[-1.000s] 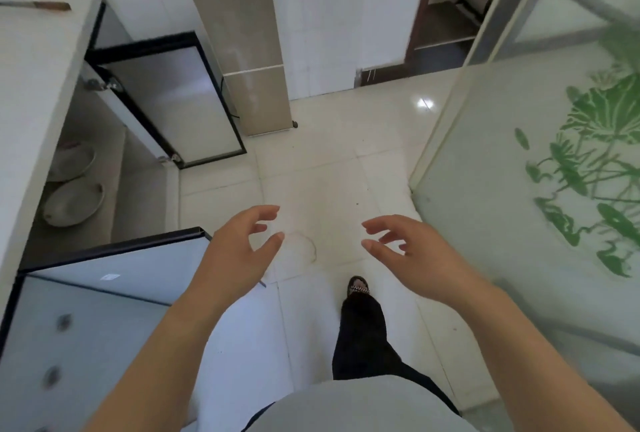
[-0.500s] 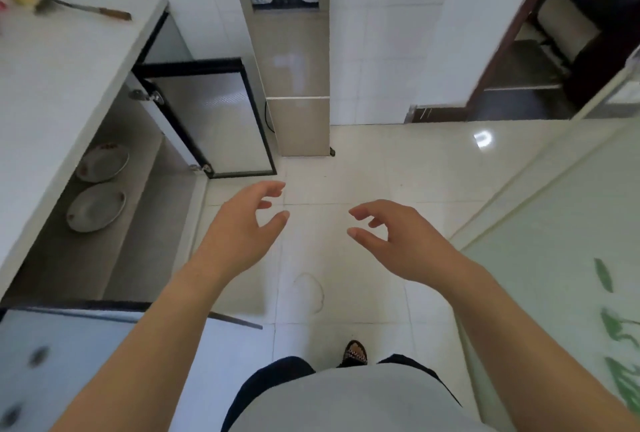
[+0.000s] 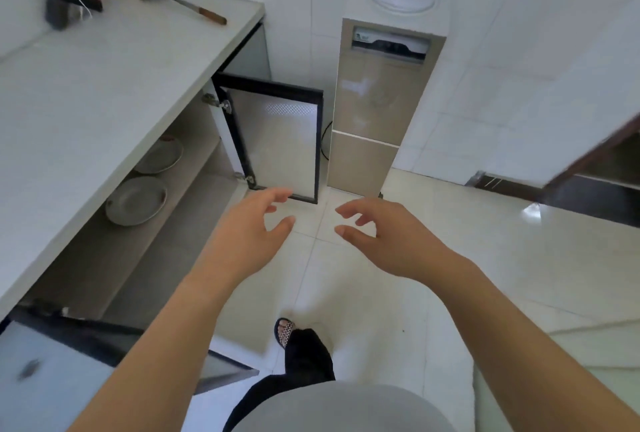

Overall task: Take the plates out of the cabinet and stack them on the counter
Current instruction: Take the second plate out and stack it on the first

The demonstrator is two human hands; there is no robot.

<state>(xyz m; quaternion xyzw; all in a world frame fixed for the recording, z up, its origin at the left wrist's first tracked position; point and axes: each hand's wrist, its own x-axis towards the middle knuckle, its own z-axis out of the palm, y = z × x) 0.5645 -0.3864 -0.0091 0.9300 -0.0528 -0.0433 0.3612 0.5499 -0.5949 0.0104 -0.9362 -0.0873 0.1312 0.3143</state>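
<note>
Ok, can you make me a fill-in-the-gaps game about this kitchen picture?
1. The cabinet shows ____ plates inside.
2. The cabinet door stands ____.
3. The spatula lies on the ____.
4. The left hand and the right hand hold ____.
Missing words: two; open; counter; nothing.
</note>
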